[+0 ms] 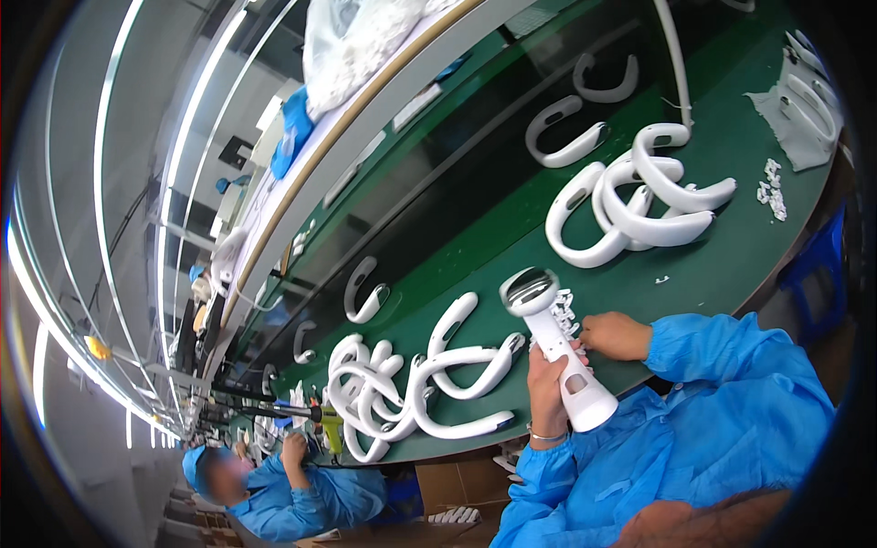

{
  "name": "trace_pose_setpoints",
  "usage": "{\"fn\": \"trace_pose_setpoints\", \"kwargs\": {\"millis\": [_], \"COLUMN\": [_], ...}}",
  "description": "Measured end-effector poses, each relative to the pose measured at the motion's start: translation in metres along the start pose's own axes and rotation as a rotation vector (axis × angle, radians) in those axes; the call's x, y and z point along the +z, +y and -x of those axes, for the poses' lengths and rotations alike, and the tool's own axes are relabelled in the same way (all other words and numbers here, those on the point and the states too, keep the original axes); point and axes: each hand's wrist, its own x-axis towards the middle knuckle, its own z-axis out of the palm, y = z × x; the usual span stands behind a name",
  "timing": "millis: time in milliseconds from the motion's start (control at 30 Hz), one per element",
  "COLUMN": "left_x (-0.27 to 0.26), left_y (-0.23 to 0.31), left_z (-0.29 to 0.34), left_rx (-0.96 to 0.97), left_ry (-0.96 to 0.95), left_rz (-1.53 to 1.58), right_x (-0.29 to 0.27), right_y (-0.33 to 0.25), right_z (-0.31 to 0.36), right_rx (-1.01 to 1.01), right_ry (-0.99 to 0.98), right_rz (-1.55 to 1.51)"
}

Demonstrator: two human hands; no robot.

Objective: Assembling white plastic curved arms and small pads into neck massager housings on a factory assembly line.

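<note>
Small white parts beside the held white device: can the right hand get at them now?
Likely yes: the right hand is right beside the small white parts, with no visible barrier between.

Handheld device (546, 334), one, in the worker's left hand (548, 388) at the near edge of the table (731, 260); cluster of small parts (565, 309) just beyond the grip, beside the right hand (617, 335). Curved casings: left heap (420, 397) on the grip's left; right heap (667, 233) farther off, to its right. Co-worker (311, 502), one, past the left heap.
</note>
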Motion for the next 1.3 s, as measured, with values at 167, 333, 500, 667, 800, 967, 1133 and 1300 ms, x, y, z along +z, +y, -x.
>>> {"fn": "trace_pose_setpoints", "kwargs": {"millis": [167,333,500,667,800,967,1133,1300], "left_x": [-0.012,-0.011,0.012,0.039,0.045,0.058,0.055,0.062], "left_y": [-0.008,-0.021,-0.032,-0.034,-0.043,-0.044,-0.057,-0.071], "left_z": [-0.009,-0.022,-0.031,-0.036,-0.035,-0.029,-0.026,-0.02], "left_rx": [0.014,0.022,0.052,0.039,0.022,0.077,0.115,0.252], "left_ry": [0.001,-0.024,0.032,-0.138,-0.112,-0.113,-0.093,-0.146], "left_rz": [0.073,0.06,0.08,0.124,0.079,0.064,-0.025,-0.192], "right_x": [0.0,-0.031,-0.049,-0.063,-0.065,-0.081,-0.091,-0.095], "right_y": [0.011,0.015,0.003,0.0,-0.006,-0.009,-0.022,-0.036], "right_z": [0.0,0.004,0.008,0.014,0.022,0.032,0.039,0.051], "right_rx": [0.128,0.565,0.534,0.531,0.38,-0.012,0.123,0.184], "right_ry": [0.138,0.081,0.143,0.164,0.255,0.46,0.563,0.653], "right_rz": [-0.138,-1.051,-1.365,-1.261,-0.967,-0.026,-0.482,-0.516]}}
